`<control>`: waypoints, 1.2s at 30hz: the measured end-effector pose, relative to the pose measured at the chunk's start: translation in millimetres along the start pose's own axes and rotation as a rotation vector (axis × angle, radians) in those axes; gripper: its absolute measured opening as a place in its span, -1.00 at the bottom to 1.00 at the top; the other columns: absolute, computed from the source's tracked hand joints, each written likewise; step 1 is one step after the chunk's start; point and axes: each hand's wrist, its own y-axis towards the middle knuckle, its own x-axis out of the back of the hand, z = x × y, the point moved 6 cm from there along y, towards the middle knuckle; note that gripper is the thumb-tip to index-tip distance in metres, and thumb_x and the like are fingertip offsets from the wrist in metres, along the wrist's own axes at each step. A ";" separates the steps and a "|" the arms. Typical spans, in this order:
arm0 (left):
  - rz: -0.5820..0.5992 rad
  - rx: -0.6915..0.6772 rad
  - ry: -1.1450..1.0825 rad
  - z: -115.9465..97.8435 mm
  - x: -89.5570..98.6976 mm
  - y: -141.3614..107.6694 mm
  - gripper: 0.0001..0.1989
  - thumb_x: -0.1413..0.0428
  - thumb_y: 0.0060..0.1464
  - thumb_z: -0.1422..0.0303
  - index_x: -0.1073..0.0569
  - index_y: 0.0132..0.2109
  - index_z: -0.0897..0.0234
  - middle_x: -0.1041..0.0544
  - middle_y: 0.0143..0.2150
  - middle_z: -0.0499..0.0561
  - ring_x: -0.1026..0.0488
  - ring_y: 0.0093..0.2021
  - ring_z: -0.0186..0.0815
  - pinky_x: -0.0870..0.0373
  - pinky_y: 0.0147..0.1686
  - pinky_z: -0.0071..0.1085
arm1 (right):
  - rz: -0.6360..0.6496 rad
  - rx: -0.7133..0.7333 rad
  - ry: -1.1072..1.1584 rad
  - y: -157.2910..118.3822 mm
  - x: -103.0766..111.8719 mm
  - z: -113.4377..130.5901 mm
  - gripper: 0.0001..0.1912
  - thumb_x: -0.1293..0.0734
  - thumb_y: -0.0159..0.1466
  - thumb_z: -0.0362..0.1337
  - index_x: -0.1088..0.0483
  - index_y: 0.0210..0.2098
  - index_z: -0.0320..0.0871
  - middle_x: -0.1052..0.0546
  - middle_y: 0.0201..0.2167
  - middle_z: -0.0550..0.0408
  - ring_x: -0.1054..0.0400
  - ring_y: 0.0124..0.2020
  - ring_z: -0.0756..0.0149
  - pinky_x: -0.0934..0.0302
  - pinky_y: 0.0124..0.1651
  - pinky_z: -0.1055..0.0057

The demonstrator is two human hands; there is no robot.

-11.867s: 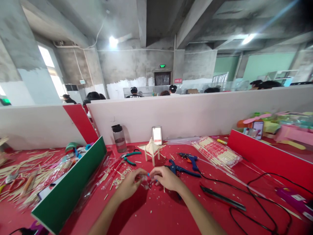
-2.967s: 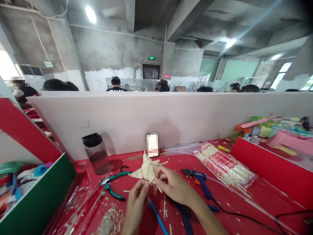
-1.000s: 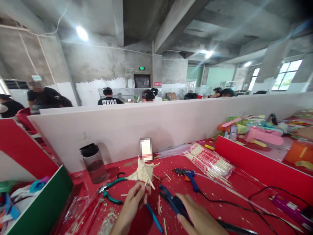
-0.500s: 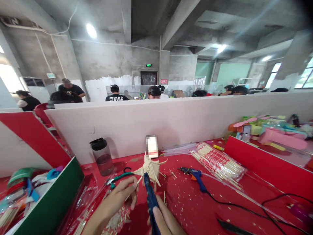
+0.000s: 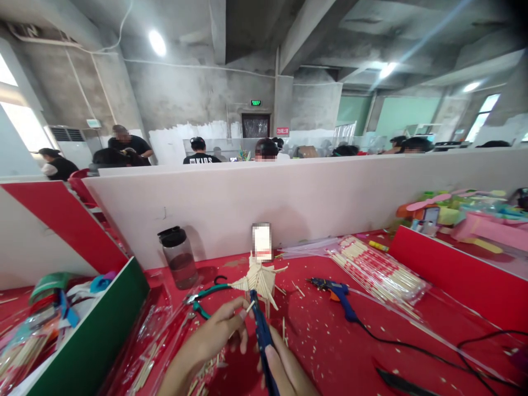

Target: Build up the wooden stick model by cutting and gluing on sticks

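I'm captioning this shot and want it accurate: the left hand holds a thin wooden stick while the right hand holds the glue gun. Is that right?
Not quite: the right hand holds a dark blue hand tool. The head view shows the glue gun lying on the table. The left hand does hold a thin wooden stick.

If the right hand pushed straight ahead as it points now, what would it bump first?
Probably the stick model, met by the tip of the blue cutter the right hand holds; the depth between them is unclear.
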 end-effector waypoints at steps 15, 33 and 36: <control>-0.032 0.010 0.028 -4.0 -2.7 0.8 -0.80 -0.12 0.06 0.17 -0.40 -0.28 0.21 -0.46 -0.63 -0.07 -0.23 -0.61 -0.35 -0.16 -0.53 -0.45 | -0.048 -0.001 -0.002 -4.2 23.9 23.4 -0.47 0.01 0.46 -0.07 -0.19 0.34 0.00 -0.57 -0.06 0.02 -0.50 -0.08 0.22 -0.36 -0.01 0.46; -0.075 -0.043 0.103 6.5 -5.5 13.1 -0.65 -0.09 0.10 0.00 -0.30 -0.28 0.20 -0.40 -0.65 -0.12 -0.20 -0.63 -0.37 -0.09 -0.55 -0.47 | -0.028 0.050 0.028 11.3 13.1 1.1 -0.35 0.08 0.43 0.09 -0.17 0.34 -0.07 -0.55 -0.29 -0.02 -0.46 -0.36 0.21 -0.38 -0.17 0.37; -0.084 -0.053 0.108 7.0 -7.8 14.3 -0.63 -0.07 0.11 -0.04 -0.29 -0.27 0.19 -0.39 -0.65 -0.13 -0.19 -0.63 -0.37 -0.09 -0.55 -0.46 | -0.055 0.088 -0.033 16.0 14.4 0.0 -0.34 0.12 0.44 0.07 -0.19 0.32 -0.09 -0.53 -0.44 0.06 -0.44 -0.44 0.23 -0.38 -0.24 0.37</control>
